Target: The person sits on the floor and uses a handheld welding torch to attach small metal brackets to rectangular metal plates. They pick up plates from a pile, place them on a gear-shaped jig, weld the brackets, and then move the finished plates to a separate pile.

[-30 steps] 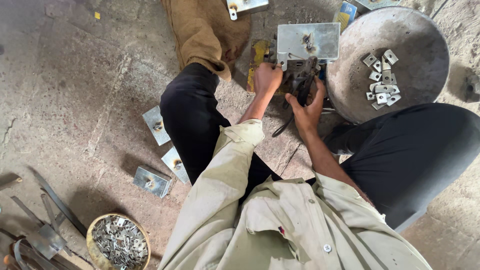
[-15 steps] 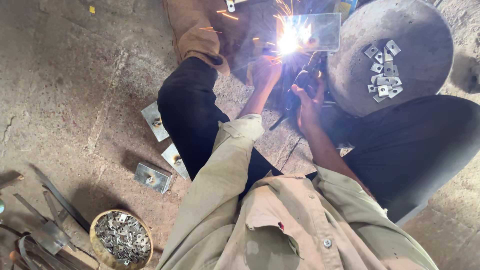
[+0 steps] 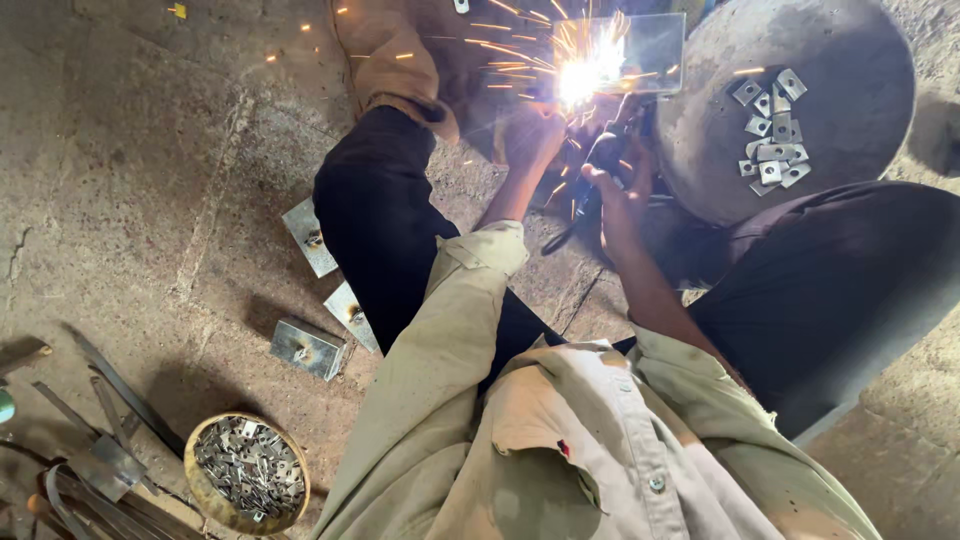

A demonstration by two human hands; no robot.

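- Head view: left hand at 12 o'clock steadies a metal box beside the bright weld arc; its grip state cannot be told through glare.
- Right hand clenched on welding torch.
- Three metal boxes on floor, 9 o'clock.
- One bowl of small plates, 7 o'clock; plate pile on round drum, 1 o'clock, count unclear.

Bare floor open at left; round drum with small plates blocks right.
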